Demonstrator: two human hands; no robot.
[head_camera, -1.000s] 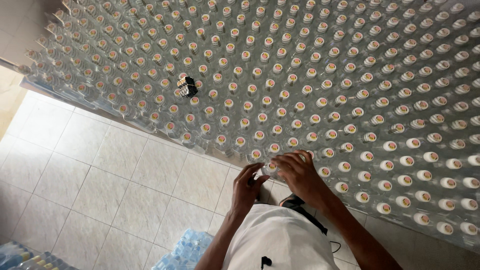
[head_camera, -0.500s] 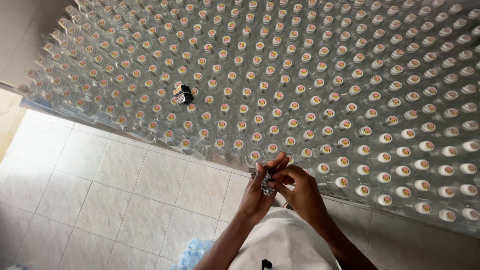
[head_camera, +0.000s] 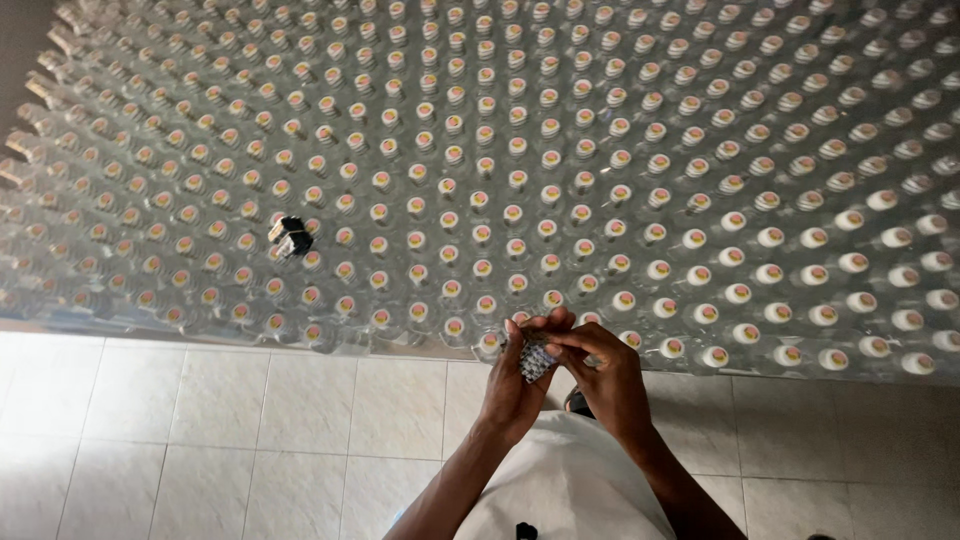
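Head view: left hand (head_camera: 512, 385) and right hand (head_camera: 600, 375) both closed on a small clear bottle (head_camera: 537, 358), pinched between fingertips at its body. Likely light, stiff, slippery plastic. Long axis tilted, neck end toward the capped bottles (head_camera: 560, 180) massed beyond the hands, on the tiled floor (head_camera: 220, 420).

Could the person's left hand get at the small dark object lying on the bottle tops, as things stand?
Probably not at once. The left hand is busy holding a small patterned piece with the right hand, and the dark object lies well off to the left, several bottle rows in.
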